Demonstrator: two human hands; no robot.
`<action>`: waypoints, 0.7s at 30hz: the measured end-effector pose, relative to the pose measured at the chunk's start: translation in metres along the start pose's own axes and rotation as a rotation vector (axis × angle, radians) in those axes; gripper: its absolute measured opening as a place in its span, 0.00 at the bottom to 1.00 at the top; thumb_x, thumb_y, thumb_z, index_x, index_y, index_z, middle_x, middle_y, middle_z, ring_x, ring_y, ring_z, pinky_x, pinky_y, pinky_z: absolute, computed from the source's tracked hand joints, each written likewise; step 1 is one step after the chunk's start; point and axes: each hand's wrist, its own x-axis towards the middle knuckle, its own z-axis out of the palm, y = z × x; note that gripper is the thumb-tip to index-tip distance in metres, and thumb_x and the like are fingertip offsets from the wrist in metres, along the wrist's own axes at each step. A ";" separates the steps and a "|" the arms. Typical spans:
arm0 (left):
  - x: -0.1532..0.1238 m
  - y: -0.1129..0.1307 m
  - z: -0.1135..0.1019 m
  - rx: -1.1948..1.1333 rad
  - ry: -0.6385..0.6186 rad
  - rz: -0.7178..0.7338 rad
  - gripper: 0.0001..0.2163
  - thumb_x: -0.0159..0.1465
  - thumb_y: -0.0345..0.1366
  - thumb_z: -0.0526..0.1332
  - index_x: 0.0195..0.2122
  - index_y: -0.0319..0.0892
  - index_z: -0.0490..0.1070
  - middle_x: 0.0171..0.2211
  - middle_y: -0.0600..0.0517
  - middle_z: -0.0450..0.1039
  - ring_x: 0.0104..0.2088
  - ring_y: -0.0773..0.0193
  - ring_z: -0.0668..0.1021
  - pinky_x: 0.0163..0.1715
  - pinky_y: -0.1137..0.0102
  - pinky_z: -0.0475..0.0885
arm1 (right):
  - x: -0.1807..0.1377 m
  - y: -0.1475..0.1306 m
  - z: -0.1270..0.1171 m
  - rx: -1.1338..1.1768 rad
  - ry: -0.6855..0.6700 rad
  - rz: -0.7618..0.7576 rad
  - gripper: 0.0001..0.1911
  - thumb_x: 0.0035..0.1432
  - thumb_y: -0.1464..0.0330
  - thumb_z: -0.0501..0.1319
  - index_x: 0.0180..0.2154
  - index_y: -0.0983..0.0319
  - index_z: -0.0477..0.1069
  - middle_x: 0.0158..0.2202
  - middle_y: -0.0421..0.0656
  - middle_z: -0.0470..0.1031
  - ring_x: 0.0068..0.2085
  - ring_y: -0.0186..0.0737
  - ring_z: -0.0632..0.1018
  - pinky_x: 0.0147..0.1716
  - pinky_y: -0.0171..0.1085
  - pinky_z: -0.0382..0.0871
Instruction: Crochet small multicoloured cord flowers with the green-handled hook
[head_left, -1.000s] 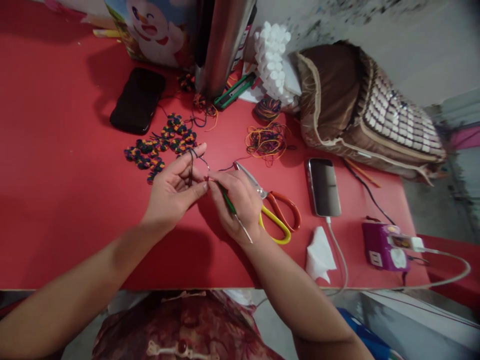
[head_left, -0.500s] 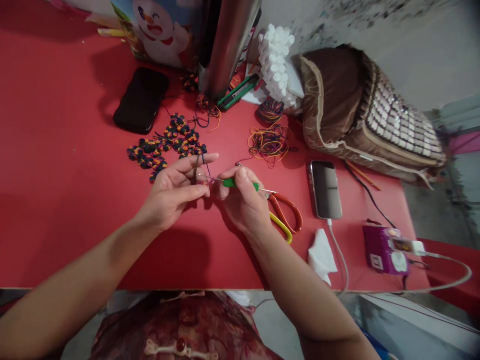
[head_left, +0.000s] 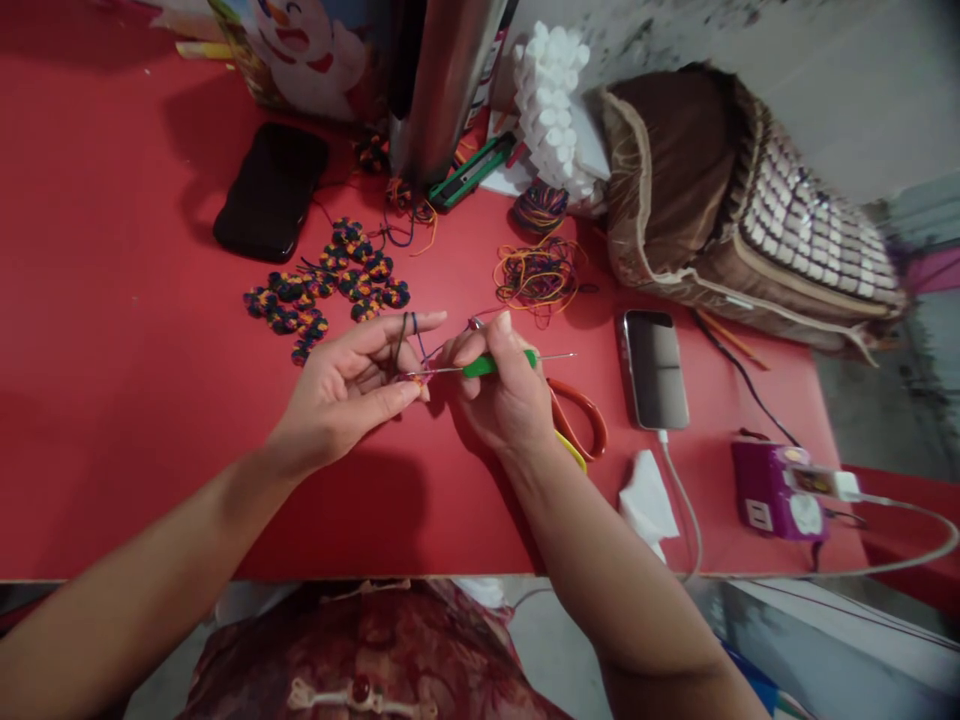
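My left hand pinches a small piece of crochet work between thumb and fingertips. Dark yarn loops around its raised index finger. In my right hand is a crochet hook with a green grip, its metal shaft pointing left into the crochet work. Fingers cover much of the piece. Beyond my left hand lie several multicoloured crocheted clusters. Past my right hand rests a loose tangle of variegated yarn, with a wound yarn ball behind it.
Scissors with orange and yellow handles lie partly under my right wrist. To the right are a phone on a cable, a crumpled tissue and a purple power adapter. A black case, green cutter and metal cylinder stand farther back.
The crochet hook and my right hand have shifted slightly right, and the hook's tip now sits lower, at the crochet work by my left thumb. The whole view has shifted a little.
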 end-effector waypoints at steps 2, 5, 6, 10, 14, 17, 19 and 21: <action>0.001 -0.001 -0.001 0.035 0.019 -0.005 0.23 0.67 0.27 0.76 0.62 0.49 0.88 0.35 0.52 0.80 0.35 0.64 0.85 0.32 0.75 0.84 | 0.000 0.000 0.000 0.010 -0.003 -0.002 0.36 0.64 0.34 0.70 0.22 0.56 0.78 0.14 0.34 0.61 0.20 0.33 0.67 0.20 0.37 0.57; 0.002 -0.001 0.000 0.081 0.055 -0.025 0.23 0.64 0.28 0.77 0.60 0.45 0.89 0.33 0.52 0.80 0.32 0.65 0.83 0.31 0.75 0.83 | 0.000 -0.001 -0.001 0.009 0.000 -0.013 0.36 0.65 0.35 0.71 0.22 0.56 0.78 0.14 0.34 0.61 0.20 0.33 0.66 0.21 0.37 0.56; 0.003 -0.001 0.001 0.087 0.062 -0.028 0.22 0.63 0.28 0.77 0.60 0.45 0.89 0.33 0.52 0.80 0.31 0.66 0.82 0.30 0.75 0.82 | 0.000 -0.002 -0.001 -0.003 0.003 -0.016 0.36 0.65 0.35 0.71 0.21 0.56 0.78 0.14 0.34 0.61 0.19 0.33 0.66 0.21 0.37 0.56; 0.003 0.001 0.002 0.092 0.082 -0.016 0.22 0.62 0.27 0.76 0.58 0.45 0.90 0.32 0.53 0.81 0.31 0.66 0.83 0.32 0.74 0.83 | 0.001 -0.005 -0.001 -0.042 0.022 -0.020 0.36 0.63 0.34 0.71 0.20 0.56 0.78 0.13 0.34 0.60 0.19 0.33 0.65 0.22 0.38 0.56; 0.003 0.002 0.002 0.060 0.108 0.007 0.22 0.62 0.24 0.76 0.56 0.47 0.91 0.32 0.54 0.81 0.31 0.67 0.84 0.32 0.76 0.84 | 0.000 -0.006 -0.001 -0.060 0.029 -0.064 0.35 0.65 0.36 0.71 0.20 0.56 0.78 0.14 0.34 0.61 0.20 0.32 0.66 0.23 0.38 0.57; 0.005 0.002 0.004 0.017 0.104 0.032 0.23 0.63 0.21 0.75 0.56 0.50 0.91 0.32 0.54 0.83 0.32 0.68 0.86 0.30 0.79 0.82 | 0.000 -0.006 -0.002 -0.084 0.042 -0.090 0.35 0.67 0.37 0.71 0.21 0.56 0.79 0.14 0.35 0.63 0.20 0.32 0.67 0.23 0.39 0.57; 0.006 0.002 0.005 0.004 0.100 0.050 0.23 0.62 0.21 0.75 0.56 0.50 0.91 0.32 0.54 0.83 0.32 0.68 0.86 0.30 0.80 0.81 | 0.000 -0.007 -0.002 -0.114 0.058 -0.101 0.35 0.67 0.37 0.70 0.21 0.56 0.80 0.15 0.35 0.63 0.21 0.32 0.67 0.24 0.39 0.58; 0.006 0.001 0.005 0.013 0.101 0.061 0.23 0.63 0.21 0.75 0.56 0.50 0.91 0.31 0.54 0.83 0.32 0.68 0.85 0.30 0.79 0.80 | -0.001 -0.008 -0.001 -0.130 0.073 -0.110 0.34 0.68 0.37 0.70 0.21 0.56 0.79 0.15 0.35 0.63 0.21 0.33 0.67 0.24 0.39 0.58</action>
